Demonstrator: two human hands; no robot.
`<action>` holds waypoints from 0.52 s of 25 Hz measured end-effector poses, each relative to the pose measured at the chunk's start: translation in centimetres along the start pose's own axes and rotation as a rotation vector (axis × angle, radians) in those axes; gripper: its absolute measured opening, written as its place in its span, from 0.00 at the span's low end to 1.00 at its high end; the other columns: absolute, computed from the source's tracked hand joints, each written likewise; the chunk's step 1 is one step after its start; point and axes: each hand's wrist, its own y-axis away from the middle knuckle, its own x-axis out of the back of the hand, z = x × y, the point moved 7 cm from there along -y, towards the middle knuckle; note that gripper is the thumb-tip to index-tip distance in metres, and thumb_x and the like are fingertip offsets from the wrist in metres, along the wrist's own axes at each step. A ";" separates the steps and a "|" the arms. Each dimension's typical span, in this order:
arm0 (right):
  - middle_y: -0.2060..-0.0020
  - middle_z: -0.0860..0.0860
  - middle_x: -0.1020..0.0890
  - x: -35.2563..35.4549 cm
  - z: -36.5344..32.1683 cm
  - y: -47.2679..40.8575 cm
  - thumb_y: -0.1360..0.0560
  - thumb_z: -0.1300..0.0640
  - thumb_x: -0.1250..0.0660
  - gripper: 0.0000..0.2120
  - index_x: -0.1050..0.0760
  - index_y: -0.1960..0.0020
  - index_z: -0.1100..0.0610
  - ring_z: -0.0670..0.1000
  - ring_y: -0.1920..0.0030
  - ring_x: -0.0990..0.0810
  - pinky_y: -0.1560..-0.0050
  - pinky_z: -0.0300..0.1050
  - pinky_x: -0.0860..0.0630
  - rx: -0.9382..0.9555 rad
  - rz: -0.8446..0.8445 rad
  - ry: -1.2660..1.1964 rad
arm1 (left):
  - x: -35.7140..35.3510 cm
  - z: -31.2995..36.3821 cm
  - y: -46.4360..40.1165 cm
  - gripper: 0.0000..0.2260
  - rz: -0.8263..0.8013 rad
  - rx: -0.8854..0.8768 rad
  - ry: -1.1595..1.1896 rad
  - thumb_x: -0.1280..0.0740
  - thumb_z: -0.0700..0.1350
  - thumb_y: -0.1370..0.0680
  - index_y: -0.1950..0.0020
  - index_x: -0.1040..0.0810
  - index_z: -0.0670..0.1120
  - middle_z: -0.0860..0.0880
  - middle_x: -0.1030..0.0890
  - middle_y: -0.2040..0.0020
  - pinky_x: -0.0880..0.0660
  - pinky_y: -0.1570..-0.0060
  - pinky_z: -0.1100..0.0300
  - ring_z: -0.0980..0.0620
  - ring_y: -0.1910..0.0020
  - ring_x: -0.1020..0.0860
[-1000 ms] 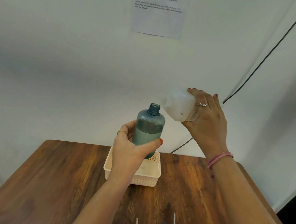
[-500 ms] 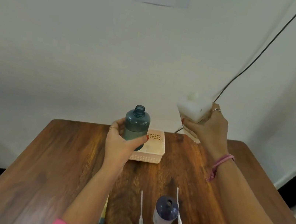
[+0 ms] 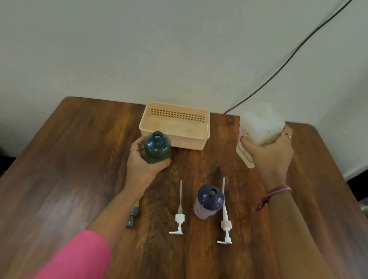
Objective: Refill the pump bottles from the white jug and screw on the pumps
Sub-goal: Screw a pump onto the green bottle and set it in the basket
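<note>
My left hand (image 3: 143, 166) grips a teal pump bottle (image 3: 157, 148), upright and uncapped, low over the wooden table (image 3: 65, 168) just in front of a peach basket (image 3: 175, 124). My right hand (image 3: 269, 156) holds the white jug (image 3: 260, 127) upright at the table's back right. A dark blue bottle (image 3: 208, 201) stands open at the centre. Two white pumps lie flat, one (image 3: 179, 213) to its left and one (image 3: 225, 220) to its right. A dark pump (image 3: 133, 214) lies partly hidden under my left forearm.
The basket holds nothing. A black cable (image 3: 287, 59) runs down the white wall to the table's back edge. The table's right edge is close to the jug.
Both hands have come down from in front of the wall toward the table. The jug went from tilted at the teal bottle's mouth to upright, and moved right. The view tipped downward.
</note>
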 end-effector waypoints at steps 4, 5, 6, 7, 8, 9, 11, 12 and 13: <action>0.40 0.51 0.25 0.2 3.5 2.2 0.36 0.56 0.21 0.38 0.37 0.31 0.59 0.46 0.42 0.27 0.64 0.23 0.29 -0.090 -0.028 0.038 | 0.0 -5.0 1.2 0.35 0.002 0.106 -0.090 0.20 0.38 0.35 0.31 0.30 0.46 0.52 0.24 0.43 0.27 0.44 0.58 0.50 0.41 0.23; 0.39 0.51 0.26 0.3 4.3 2.7 0.35 0.57 0.21 0.39 0.37 0.31 0.59 0.45 0.42 0.28 0.64 0.21 0.29 -0.113 -0.033 0.044 | 0.0 -6.2 1.4 0.35 0.008 0.126 -0.108 0.20 0.38 0.35 0.32 0.30 0.45 0.50 0.24 0.43 0.27 0.44 0.57 0.49 0.40 0.23; 0.39 0.51 0.27 0.3 5.1 3.3 0.35 0.58 0.22 0.38 0.38 0.31 0.59 0.44 0.42 0.29 0.64 0.19 0.30 -0.129 -0.041 0.047 | 0.0 -7.3 1.6 0.34 0.012 0.144 -0.124 0.20 0.38 0.36 0.33 0.30 0.45 0.49 0.23 0.42 0.27 0.44 0.56 0.47 0.40 0.23; 0.39 0.50 0.27 0.3 5.9 3.7 0.34 0.58 0.22 0.38 0.38 0.30 0.60 0.44 0.42 0.30 0.64 0.18 0.31 -0.139 -0.049 0.050 | -0.1 -8.2 1.8 0.34 0.013 0.157 -0.144 0.20 0.38 0.36 0.33 0.30 0.45 0.49 0.23 0.41 0.27 0.43 0.56 0.47 0.40 0.23; 0.39 0.50 0.27 0.3 6.7 4.2 0.34 0.58 0.22 0.38 0.38 0.30 0.59 0.44 0.42 0.30 0.64 0.18 0.31 -0.154 -0.053 0.055 | -0.2 -9.0 2.1 0.34 0.013 0.167 -0.169 0.20 0.38 0.36 0.33 0.30 0.45 0.48 0.23 0.41 0.27 0.43 0.56 0.47 0.40 0.24; 0.39 0.50 0.27 0.4 7.4 4.7 0.34 0.58 0.22 0.38 0.39 0.30 0.59 0.44 0.41 0.30 0.64 0.18 0.31 -0.171 -0.048 0.067 | -0.3 -9.6 2.3 0.35 0.014 0.175 -0.194 0.20 0.38 0.36 0.33 0.31 0.45 0.48 0.23 0.40 0.28 0.43 0.56 0.47 0.40 0.24; 0.37 0.51 0.27 0.5 8.9 5.4 0.33 0.56 0.23 0.37 0.39 0.30 0.59 0.45 0.39 0.30 0.62 0.21 0.30 -0.199 -0.032 0.092 | -0.5 -10.2 2.8 0.35 0.023 0.185 -0.230 0.19 0.38 0.36 0.33 0.31 0.44 0.46 0.23 0.38 0.30 0.44 0.58 0.49 0.40 0.25; 0.37 0.51 0.27 0.6 9.4 5.8 0.33 0.56 0.23 0.37 0.38 0.30 0.59 0.44 0.39 0.30 0.62 0.23 0.30 -0.223 -0.018 0.099 | -0.5 -10.5 3.1 0.35 0.027 0.189 -0.246 0.19 0.39 0.36 0.33 0.31 0.43 0.46 0.23 0.38 0.31 0.45 0.59 0.49 0.41 0.25; 0.37 0.50 0.27 0.8 10.2 6.0 0.33 0.55 0.23 0.36 0.37 0.31 0.58 0.44 0.39 0.29 0.61 0.24 0.30 -0.255 -0.009 0.104 | -0.6 -10.7 3.4 0.35 0.030 0.191 -0.260 0.19 0.39 0.36 0.33 0.31 0.43 0.45 0.23 0.37 0.31 0.44 0.59 0.48 0.40 0.25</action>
